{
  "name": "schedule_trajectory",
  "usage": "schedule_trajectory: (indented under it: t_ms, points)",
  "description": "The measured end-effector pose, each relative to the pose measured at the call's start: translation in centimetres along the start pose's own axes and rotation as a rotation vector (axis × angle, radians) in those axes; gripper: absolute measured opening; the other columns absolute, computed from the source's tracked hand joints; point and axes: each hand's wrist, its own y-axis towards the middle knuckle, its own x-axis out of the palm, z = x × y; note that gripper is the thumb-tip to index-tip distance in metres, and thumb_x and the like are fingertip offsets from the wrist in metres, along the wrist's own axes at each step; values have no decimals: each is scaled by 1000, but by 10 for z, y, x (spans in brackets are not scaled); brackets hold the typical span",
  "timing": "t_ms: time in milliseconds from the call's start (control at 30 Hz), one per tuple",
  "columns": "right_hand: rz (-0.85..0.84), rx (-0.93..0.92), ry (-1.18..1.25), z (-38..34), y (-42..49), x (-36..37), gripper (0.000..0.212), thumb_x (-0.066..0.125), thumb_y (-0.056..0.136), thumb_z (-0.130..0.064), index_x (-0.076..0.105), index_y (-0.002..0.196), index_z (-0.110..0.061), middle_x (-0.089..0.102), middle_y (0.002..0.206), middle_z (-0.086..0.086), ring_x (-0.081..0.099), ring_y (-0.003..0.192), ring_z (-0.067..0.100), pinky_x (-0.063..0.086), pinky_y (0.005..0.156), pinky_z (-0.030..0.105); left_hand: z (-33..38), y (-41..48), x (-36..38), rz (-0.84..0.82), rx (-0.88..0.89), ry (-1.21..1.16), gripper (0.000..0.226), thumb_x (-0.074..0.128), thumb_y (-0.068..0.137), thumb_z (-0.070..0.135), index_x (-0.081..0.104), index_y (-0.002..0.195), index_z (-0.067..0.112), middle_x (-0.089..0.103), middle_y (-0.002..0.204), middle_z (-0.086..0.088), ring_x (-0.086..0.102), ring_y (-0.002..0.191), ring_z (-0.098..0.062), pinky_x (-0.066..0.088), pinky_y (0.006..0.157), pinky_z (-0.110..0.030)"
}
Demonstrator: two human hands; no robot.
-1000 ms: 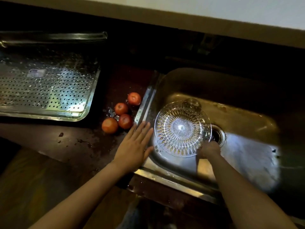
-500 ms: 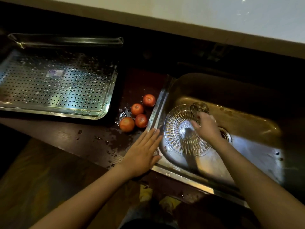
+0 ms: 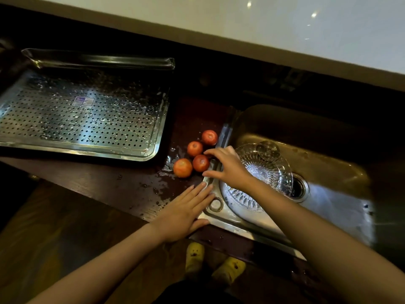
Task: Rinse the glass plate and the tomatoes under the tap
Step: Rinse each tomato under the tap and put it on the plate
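Note:
Several red tomatoes (image 3: 194,148) lie in a wet cluster on the dark counter just left of the sink. A cut-glass plate (image 3: 266,170) lies in the steel sink (image 3: 341,207), with a small clear glass (image 3: 267,149) at its far rim. My right hand (image 3: 228,166) reaches across the sink's left edge, fingers spread, fingertips next to the nearest tomato (image 3: 200,163); it holds nothing. My left hand (image 3: 186,212) rests flat, palm down, on the counter at the sink's front-left corner. No tap or running water is visible.
A perforated steel draining tray (image 3: 83,119) sits on the counter to the left. The sink drain (image 3: 298,187) is right of the plate. Water drops spot the counter (image 3: 122,189) near the tomatoes. A pale wall runs along the back. Yellow slippers (image 3: 195,254) show below the counter edge.
My right hand let go of the glass plate, which now lies in the sink, and moved left over the sink edge to the tomatoes. My left hand stayed flat on the counter.

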Motion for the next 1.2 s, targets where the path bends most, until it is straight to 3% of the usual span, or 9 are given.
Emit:
schedule_trajectory:
  t_ms: [200,300,400,467,567,700,833,1033,1200]
  points:
    - [54,12,51,-4,3,6,51,76,73,-31,61,119,-15,61,117,5,43,105,22,36,95,31,-1,-1,0,-14,2,-20,65,33,94,50,23,147,13,13,157,-5,4,145,-27,8,118,-46]
    - [105,48,108,-5,-5,-1,50,76,74,-26,62,120,-12,62,117,6,45,106,22,31,91,19,1,-1,-4,5,-22,-220,64,38,96,45,15,149,19,-1,157,4,-13,145,-14,-6,119,-28]
    - [152,122,185,-3,-20,-19,50,74,76,-24,59,123,-14,62,118,6,51,107,19,32,87,12,7,4,-25,192,-76,-528,54,51,93,28,35,142,13,29,152,0,17,143,-11,15,117,-24]
    - [202,204,268,2,-37,-38,51,73,77,-21,57,125,-15,62,117,4,55,103,13,37,82,3,13,19,-41,376,-153,-647,41,52,92,17,49,132,10,53,135,-5,43,128,-14,34,108,-29]
    - [347,300,351,10,-72,-70,52,73,78,-16,56,127,-15,59,114,-3,54,103,6,35,79,-6,35,68,-68,446,-283,-815,33,50,94,13,55,127,12,61,123,-6,55,112,-15,42,91,-21]
    - [496,337,313,18,-125,-113,50,72,78,-13,56,126,-15,58,112,-5,54,103,6,36,80,-5,90,144,-103,95,-353,-1387,36,36,100,24,48,131,9,55,128,-17,59,105,-26,56,66,-25]
    - [624,387,277,36,-178,-152,47,69,81,-15,56,126,-15,59,109,-4,56,99,7,41,82,0,156,193,-119,-159,-265,-1775,43,30,101,33,48,126,3,62,105,-18,64,83,-24,58,57,-24]
    - [771,498,444,80,-248,-184,38,64,86,-19,54,120,-33,58,109,-15,57,96,-10,43,76,0,244,248,-117,-348,-263,-1929,42,34,100,31,44,130,3,61,110,-19,65,83,-20,57,67,-22]
    - [952,669,769,137,-280,-189,33,39,97,-40,55,125,-34,62,124,-1,59,113,11,48,96,29,307,290,-106,-475,-333,-2035,42,38,100,26,40,132,0,60,94,-15,67,69,-18,58,66,-24]
